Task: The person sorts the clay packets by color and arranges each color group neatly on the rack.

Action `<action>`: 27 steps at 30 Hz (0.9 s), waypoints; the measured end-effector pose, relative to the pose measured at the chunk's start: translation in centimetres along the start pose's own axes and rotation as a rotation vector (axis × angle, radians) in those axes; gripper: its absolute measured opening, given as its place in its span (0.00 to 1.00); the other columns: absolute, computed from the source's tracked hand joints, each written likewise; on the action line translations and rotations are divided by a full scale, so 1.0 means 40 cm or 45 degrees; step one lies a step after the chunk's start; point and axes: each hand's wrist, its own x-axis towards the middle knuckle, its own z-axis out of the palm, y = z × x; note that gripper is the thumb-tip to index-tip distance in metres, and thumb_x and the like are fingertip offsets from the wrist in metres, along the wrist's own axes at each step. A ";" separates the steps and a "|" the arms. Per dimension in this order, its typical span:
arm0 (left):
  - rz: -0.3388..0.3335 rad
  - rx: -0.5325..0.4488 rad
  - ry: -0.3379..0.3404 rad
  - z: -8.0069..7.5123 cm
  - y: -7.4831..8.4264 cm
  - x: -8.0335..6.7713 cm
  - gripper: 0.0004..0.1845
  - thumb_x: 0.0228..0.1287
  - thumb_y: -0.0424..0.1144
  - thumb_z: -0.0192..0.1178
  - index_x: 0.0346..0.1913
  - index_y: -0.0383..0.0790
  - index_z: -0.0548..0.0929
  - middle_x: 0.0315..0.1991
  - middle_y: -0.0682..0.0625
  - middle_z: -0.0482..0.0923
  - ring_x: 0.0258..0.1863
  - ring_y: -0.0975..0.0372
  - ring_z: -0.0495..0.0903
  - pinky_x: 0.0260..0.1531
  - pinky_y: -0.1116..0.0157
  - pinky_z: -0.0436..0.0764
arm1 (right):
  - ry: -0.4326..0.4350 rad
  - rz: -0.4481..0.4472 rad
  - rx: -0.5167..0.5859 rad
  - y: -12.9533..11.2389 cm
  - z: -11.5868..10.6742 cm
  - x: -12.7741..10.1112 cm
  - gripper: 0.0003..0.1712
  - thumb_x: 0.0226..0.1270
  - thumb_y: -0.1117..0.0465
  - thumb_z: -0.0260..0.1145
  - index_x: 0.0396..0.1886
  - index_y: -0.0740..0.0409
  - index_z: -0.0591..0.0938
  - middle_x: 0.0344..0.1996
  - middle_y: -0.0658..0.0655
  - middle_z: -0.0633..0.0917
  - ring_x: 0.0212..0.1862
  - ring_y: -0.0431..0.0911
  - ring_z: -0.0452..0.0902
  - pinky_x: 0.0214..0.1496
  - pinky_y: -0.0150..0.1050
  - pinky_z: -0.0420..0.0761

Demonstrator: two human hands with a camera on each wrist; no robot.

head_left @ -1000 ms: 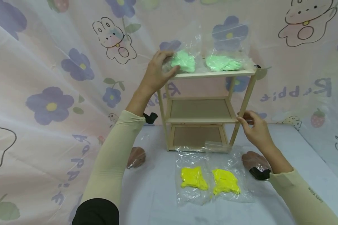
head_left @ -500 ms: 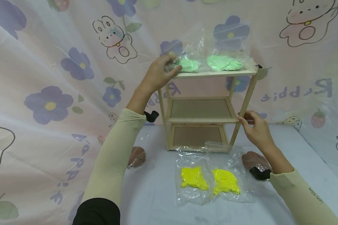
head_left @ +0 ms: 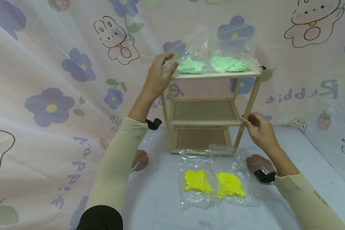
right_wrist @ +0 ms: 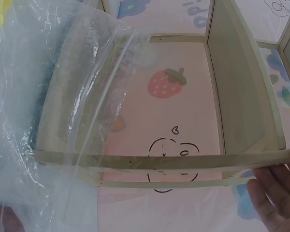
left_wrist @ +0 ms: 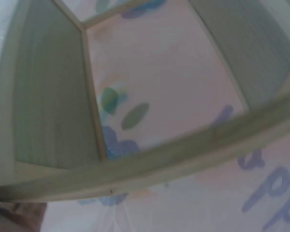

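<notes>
Left hand (head_left: pixel 158 76): fingers spread, released since earlier; clear bag of green dough (head_left: pixel 189 65) at 3 o'clock.
Right hand (head_left: pixel 260 129): fingers clamped on pale wooden three-tier shelf (head_left: pixel 248 110) leg.

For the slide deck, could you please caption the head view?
Left hand beside a bagged green clay piece on the wooden shelf rack; right hand steadies its front leg.

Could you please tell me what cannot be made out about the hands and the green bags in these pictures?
- Left hand: left wrist view is blurred and shows only shelf wood; contact with the left green bag is unclear.
- Right hand: cut off at the right wrist view's edge; its grip on the shelf post is uncertain.
</notes>
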 end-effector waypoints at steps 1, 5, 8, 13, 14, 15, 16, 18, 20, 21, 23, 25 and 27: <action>-0.009 -0.016 0.017 0.000 -0.001 -0.007 0.28 0.86 0.50 0.54 0.78 0.39 0.70 0.75 0.46 0.69 0.77 0.63 0.65 0.77 0.77 0.59 | -0.001 -0.002 0.003 0.001 0.000 0.000 0.16 0.82 0.63 0.67 0.58 0.72 0.81 0.47 0.68 0.86 0.46 0.20 0.76 0.55 0.13 0.73; -0.019 -0.103 0.085 -0.003 0.003 -0.036 0.28 0.86 0.50 0.54 0.78 0.38 0.70 0.76 0.46 0.67 0.78 0.64 0.64 0.78 0.76 0.59 | -0.002 -0.001 0.018 0.003 -0.001 0.001 0.15 0.82 0.64 0.66 0.58 0.72 0.81 0.46 0.66 0.86 0.45 0.22 0.77 0.56 0.12 0.73; -0.041 -0.141 0.126 -0.009 0.007 -0.063 0.27 0.86 0.48 0.55 0.77 0.38 0.71 0.75 0.47 0.68 0.77 0.64 0.65 0.78 0.76 0.59 | -0.008 0.002 0.030 0.005 0.000 0.001 0.15 0.82 0.64 0.66 0.59 0.71 0.82 0.46 0.66 0.86 0.44 0.23 0.77 0.55 0.12 0.74; -0.063 -0.163 0.185 -0.020 0.004 -0.120 0.24 0.85 0.43 0.57 0.76 0.39 0.73 0.73 0.47 0.70 0.75 0.62 0.67 0.77 0.75 0.62 | -0.015 0.001 0.032 0.005 0.002 0.001 0.16 0.82 0.63 0.66 0.59 0.71 0.82 0.47 0.66 0.86 0.45 0.22 0.77 0.56 0.12 0.74; -0.062 -0.169 0.191 -0.021 0.003 -0.133 0.24 0.84 0.42 0.58 0.75 0.38 0.73 0.72 0.47 0.71 0.75 0.61 0.68 0.77 0.73 0.63 | -0.014 0.000 0.031 0.005 0.002 0.002 0.16 0.82 0.63 0.66 0.59 0.71 0.82 0.47 0.66 0.86 0.46 0.22 0.77 0.56 0.13 0.73; -0.059 -0.177 0.198 -0.022 0.001 -0.147 0.24 0.84 0.40 0.58 0.75 0.38 0.73 0.72 0.46 0.71 0.74 0.59 0.68 0.78 0.71 0.64 | -0.014 0.000 0.029 0.005 0.002 0.002 0.16 0.82 0.63 0.66 0.59 0.71 0.82 0.47 0.66 0.86 0.46 0.22 0.76 0.56 0.13 0.73; -0.050 -0.185 0.207 -0.022 0.000 -0.162 0.24 0.83 0.39 0.59 0.76 0.37 0.73 0.72 0.45 0.71 0.74 0.57 0.68 0.78 0.69 0.65 | -0.014 0.000 0.027 0.004 0.002 0.003 0.16 0.82 0.63 0.66 0.59 0.71 0.82 0.47 0.66 0.86 0.46 0.21 0.76 0.56 0.13 0.73; -0.043 -0.195 0.242 -0.021 -0.005 -0.190 0.25 0.82 0.37 0.60 0.76 0.36 0.73 0.74 0.43 0.69 0.75 0.55 0.68 0.79 0.65 0.67 | -0.016 0.002 0.027 0.004 0.003 0.004 0.16 0.82 0.63 0.66 0.59 0.71 0.81 0.47 0.66 0.86 0.46 0.22 0.76 0.56 0.13 0.73; -0.037 -0.194 0.297 -0.021 -0.013 -0.218 0.26 0.81 0.35 0.61 0.76 0.36 0.73 0.76 0.42 0.66 0.76 0.55 0.67 0.79 0.62 0.68 | -0.019 0.001 0.030 0.004 0.003 0.005 0.16 0.82 0.63 0.66 0.59 0.72 0.81 0.47 0.67 0.86 0.46 0.22 0.76 0.56 0.13 0.73; -0.032 -0.194 0.325 -0.023 -0.015 -0.231 0.26 0.81 0.35 0.61 0.76 0.36 0.73 0.76 0.41 0.66 0.76 0.54 0.67 0.79 0.62 0.68 | -0.019 0.000 0.030 0.004 0.004 0.006 0.16 0.82 0.63 0.66 0.59 0.72 0.81 0.47 0.67 0.86 0.46 0.22 0.76 0.56 0.13 0.73; -0.037 -0.178 0.369 -0.028 -0.021 -0.258 0.25 0.81 0.35 0.60 0.76 0.36 0.74 0.76 0.42 0.66 0.76 0.55 0.67 0.78 0.62 0.69 | -0.020 -0.001 0.032 0.005 0.004 0.007 0.16 0.82 0.63 0.66 0.59 0.72 0.81 0.47 0.67 0.86 0.46 0.22 0.76 0.56 0.13 0.73; -0.042 -0.164 0.380 -0.035 -0.029 -0.281 0.24 0.81 0.36 0.60 0.75 0.36 0.75 0.74 0.42 0.69 0.74 0.56 0.69 0.78 0.63 0.70 | -0.018 -0.002 0.036 0.006 0.004 0.007 0.16 0.82 0.64 0.66 0.59 0.72 0.81 0.47 0.68 0.86 0.46 0.22 0.76 0.56 0.13 0.73; -0.056 -0.160 0.357 -0.040 -0.040 -0.305 0.23 0.82 0.36 0.60 0.74 0.36 0.75 0.71 0.43 0.72 0.72 0.55 0.71 0.78 0.62 0.70 | -0.016 -0.001 0.039 0.008 0.005 0.006 0.16 0.82 0.64 0.66 0.59 0.72 0.81 0.48 0.68 0.86 0.46 0.21 0.76 0.56 0.12 0.73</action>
